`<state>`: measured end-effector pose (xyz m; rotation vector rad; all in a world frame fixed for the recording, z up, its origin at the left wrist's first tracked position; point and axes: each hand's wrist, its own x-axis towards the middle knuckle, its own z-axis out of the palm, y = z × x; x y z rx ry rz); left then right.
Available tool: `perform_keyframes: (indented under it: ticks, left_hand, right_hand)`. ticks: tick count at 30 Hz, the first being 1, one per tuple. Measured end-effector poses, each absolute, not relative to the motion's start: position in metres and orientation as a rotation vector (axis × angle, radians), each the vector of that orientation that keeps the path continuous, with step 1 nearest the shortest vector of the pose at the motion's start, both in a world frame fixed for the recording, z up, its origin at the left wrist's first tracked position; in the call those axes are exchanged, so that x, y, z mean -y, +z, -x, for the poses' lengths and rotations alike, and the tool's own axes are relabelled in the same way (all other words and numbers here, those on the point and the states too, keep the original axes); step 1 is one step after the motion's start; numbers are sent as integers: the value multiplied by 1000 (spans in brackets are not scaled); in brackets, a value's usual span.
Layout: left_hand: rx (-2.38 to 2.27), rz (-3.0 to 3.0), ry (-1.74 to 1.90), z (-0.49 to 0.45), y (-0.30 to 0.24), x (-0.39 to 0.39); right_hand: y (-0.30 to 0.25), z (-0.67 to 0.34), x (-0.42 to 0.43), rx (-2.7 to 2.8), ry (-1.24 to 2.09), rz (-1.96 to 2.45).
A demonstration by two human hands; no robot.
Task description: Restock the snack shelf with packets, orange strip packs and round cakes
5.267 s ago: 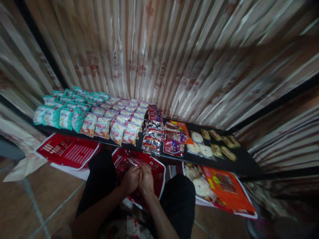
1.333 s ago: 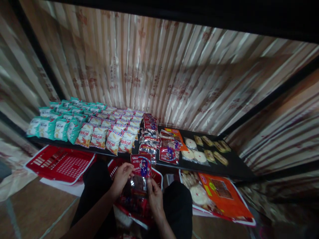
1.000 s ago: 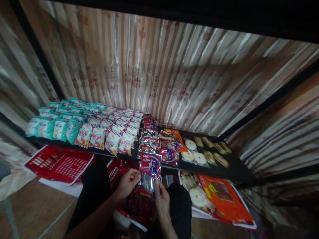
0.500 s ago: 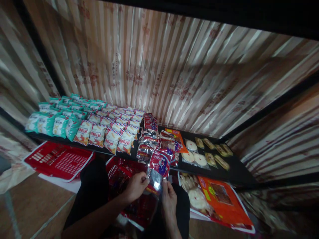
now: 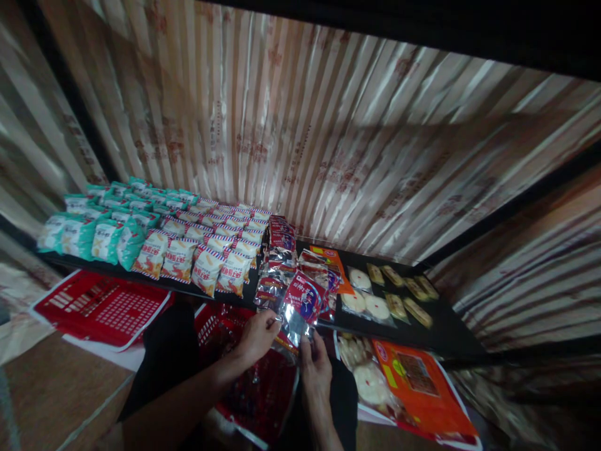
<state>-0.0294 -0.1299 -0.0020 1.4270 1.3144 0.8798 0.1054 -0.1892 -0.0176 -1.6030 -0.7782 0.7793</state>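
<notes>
A red and dark blue snack packet (image 5: pixel 302 300) with a shiny lower part is held by its lower corners at the front of the shelf. My left hand (image 5: pixel 257 337) pinches its left corner. On the opposite side, my right hand (image 5: pixel 315 362) grips the lower right edge between thumb and fingers. Just behind lie rows of similar red packets (image 5: pixel 280 260), and a looser pile of dark red packets (image 5: pixel 331 282) sits to the right. Below my hands is a red basket (image 5: pixel 211 321) with more packets, partly hidden by my arms.
Teal snack bags (image 5: pixel 107 240) and white-and-orange snack bags (image 5: pixel 206 269) fill the shelf's left. Round white cakes (image 5: pixel 377 307) and yellowish packs (image 5: pixel 395 307) lie rightward on the black shelf (image 5: pixel 451 326). Red baskets (image 5: pixel 101 307) stand below; one holds an orange bag (image 5: pixel 413 382).
Both hands have raised the packet slightly and moved it forward, toward the shelf; its top now tilts away over the pile. The view has shifted a little.
</notes>
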Motion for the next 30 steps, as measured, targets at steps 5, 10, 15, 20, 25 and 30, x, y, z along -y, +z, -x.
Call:
perform_keyframes:
  ticks: [5, 10, 15, 20, 25, 30]
  left_hand:
    - [-1331, -1329, 895, 31, 2, 115]
    - [-1286, -1072, 987, 32, 2, 95]
    - [-1307, -1106, 1019, 33, 12, 67]
    - [-1435, -1258, 1016, 34, 30, 40]
    - [-1511, -1274, 1029, 35, 41, 27]
    - [-1646, -1463, 855, 34, 40, 28]
  right_hand:
    - [-17, -109, 167, 824, 735, 1618]
    - [-5, -108, 142, 904, 712, 1615]
    - [11, -106, 108, 1089, 616, 1513]
    - [19, -105, 75, 1206, 591, 1552]
    - [19, -104, 56, 1261, 470, 1636]
    - [11, -103, 50, 1318, 366, 1709]
